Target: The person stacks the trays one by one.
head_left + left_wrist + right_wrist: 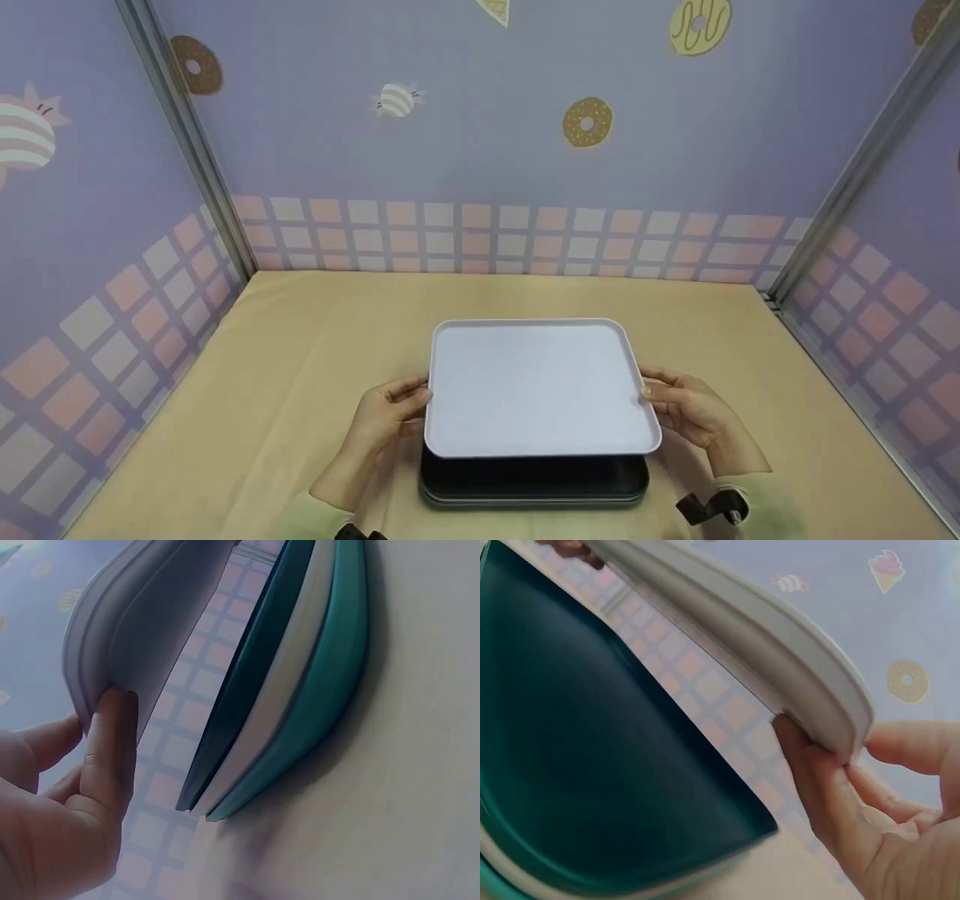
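Note:
Both hands hold a white rectangular tray (540,386) with rounded corners by its two short sides. The left hand (391,420) grips the left edge, thumb at the rim and fingers underneath. On the opposite edge, the right hand (694,412) grips in the same way. Below the lifted tray lies a stack on the table, topped by a dark green tray (534,480). In the left wrist view a white tray (289,660) is sandwiched between the dark green tray (247,682) and a teal tray (330,682). A gap shows between the held tray and the stack.
A pale yellow cloth (337,330) covers the table. Lilac walls (480,150) with printed sweets and checks enclose its back and sides, with metal posts (191,142) at the corners. Black straps (712,508) show near the wrists.

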Action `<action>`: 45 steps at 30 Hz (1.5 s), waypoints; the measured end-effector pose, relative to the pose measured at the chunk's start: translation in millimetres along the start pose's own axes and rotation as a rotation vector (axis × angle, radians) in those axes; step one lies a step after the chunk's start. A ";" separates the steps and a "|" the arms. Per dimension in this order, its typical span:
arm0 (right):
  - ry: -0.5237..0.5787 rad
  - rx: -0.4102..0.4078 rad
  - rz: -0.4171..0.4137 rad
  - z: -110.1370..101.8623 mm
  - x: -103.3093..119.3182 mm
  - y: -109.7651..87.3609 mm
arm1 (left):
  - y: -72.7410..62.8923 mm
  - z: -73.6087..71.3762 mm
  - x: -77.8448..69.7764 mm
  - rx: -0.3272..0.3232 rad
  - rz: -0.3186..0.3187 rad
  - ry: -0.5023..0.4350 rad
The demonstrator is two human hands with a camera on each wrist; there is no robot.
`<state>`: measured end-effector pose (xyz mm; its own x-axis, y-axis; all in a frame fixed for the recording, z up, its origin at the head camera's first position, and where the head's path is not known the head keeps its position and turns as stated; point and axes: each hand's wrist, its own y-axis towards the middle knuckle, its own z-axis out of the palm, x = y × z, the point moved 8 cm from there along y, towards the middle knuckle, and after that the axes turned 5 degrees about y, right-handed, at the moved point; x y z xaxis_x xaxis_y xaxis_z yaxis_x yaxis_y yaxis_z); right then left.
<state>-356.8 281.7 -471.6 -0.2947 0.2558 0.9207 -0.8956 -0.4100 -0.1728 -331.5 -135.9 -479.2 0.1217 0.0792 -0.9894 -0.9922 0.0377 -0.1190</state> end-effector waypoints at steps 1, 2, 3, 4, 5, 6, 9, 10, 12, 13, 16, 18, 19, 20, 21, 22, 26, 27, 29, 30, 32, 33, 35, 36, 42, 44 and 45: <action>-0.022 0.005 0.006 -0.9 0.3 -0.9 | -0.6 -0.2 -0.2 0.001 -0.007 0.009; -0.044 0.010 0.010 -1.7 0.7 -1.9 | -1.2 -0.4 -0.5 0.003 -0.013 0.017; -0.066 0.006 0.018 -2.9 0.5 -2.7 | -1.5 -0.4 -0.6 0.009 -0.020 0.026; -0.088 0.000 0.025 -4.0 0.3 -3.3 | -1.8 -0.3 -0.8 0.014 -0.024 0.038; -0.109 -0.006 0.032 -4.8 0.0 -3.6 | -2.1 -0.6 -1.1 0.018 -0.027 0.052; -0.128 -0.017 0.039 -5.9 -0.4 -3.8 | -2.5 -0.9 -1.1 0.021 -0.030 0.068; -0.193 -0.065 0.049 -9.7 -1.9 -3.2 | -3.1 -1.3 -0.7 0.035 -0.030 0.107; -0.212 -0.079 0.050 -10.7 -2.4 -2.6 | -3.2 -1.6 -0.1 0.036 -0.031 0.118; -0.247 -0.102 0.054 -13.1 -4.2 -1.2 | -3.0 -1.4 1.4 0.041 -0.031 0.138; -0.261 -0.107 0.054 -13.7 -5.1 -0.6 | -2.9 -1.2 2.2 0.044 -0.031 0.147; -0.292 -0.108 0.058 -14.7 -8.0 1.2 | -1.8 -1.1 5.3 0.040 -0.033 0.195; -0.315 -0.109 0.060 -15.1 -9.6 1.9 | -1.2 -0.7 6.9 0.036 -0.033 0.234; -0.331 -0.115 0.062 -15.2 -10.2 2.1 | -1.1 -0.7 7.3 0.029 -0.034 0.255; -0.347 -0.124 0.065 -15.7 -10.8 2.4 | -1.0 -0.8 7.6 0.021 -0.034 0.275; -0.359 -0.134 0.068 -16.1 -11.3 2.7 | -1.0 -0.5 7.4 0.015 -0.034 0.296; -0.373 -0.142 0.071 -16.2 -11.9 3.0 | -0.9 -0.3 7.6 0.008 -0.035 0.313; -0.416 -0.160 0.074 -16.1 -14.3 4.2 | -1.5 0.7 6.9 -0.009 -0.032 0.369; -0.423 -0.162 0.074 -15.9 -15.1 4.4 | -1.7 1.0 6.6 -0.009 -0.029 0.384; -0.442 -0.160 0.071 -15.4 -16.4 4.9 | -2.5 1.1 6.0 -0.010 -0.023 0.409; -0.451 -0.163 0.072 -15.5 -17.2 5.2 | -2.8 1.4 5.4 -0.007 -0.016 0.421; -0.470 -0.166 0.073 -15.5 -18.4 6.0 | -3.4 1.5 3.9 -0.005 -0.002 0.452; -0.480 -0.168 0.073 -15.5 -18.9 6.4 | -3.8 1.7 3.0 -0.002 0.004 0.467; -0.503 -0.174 0.073 -15.2 -19.4 6.8 | -4.2 1.9 1.9 0.001 0.017 0.496; -0.517 -0.180 0.074 -15.2 -19.6 6.8 | -4.3 1.9 1.4 0.000 0.020 0.511; -0.563 -0.193 0.059 -10.0 -18.1 5.4 | -4.6 0.3 0.7 -0.024 0.010 0.589; -0.573 -0.201 0.053 -8.6 -17.2 5.0 | -4.9 -0.1 0.7 -0.030 0.007 0.599; -0.584 -0.210 0.051 -8.1 -16.6 4.7 | -5.1 -0.1 0.6 -0.030 0.008 0.603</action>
<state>-358.8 282.6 -490.5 -0.1610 -0.3045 0.9388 -0.9491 -0.2130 -0.2319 -326.4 -136.1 -479.2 0.0857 -0.4993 -0.8622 -0.9944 0.0104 -0.1049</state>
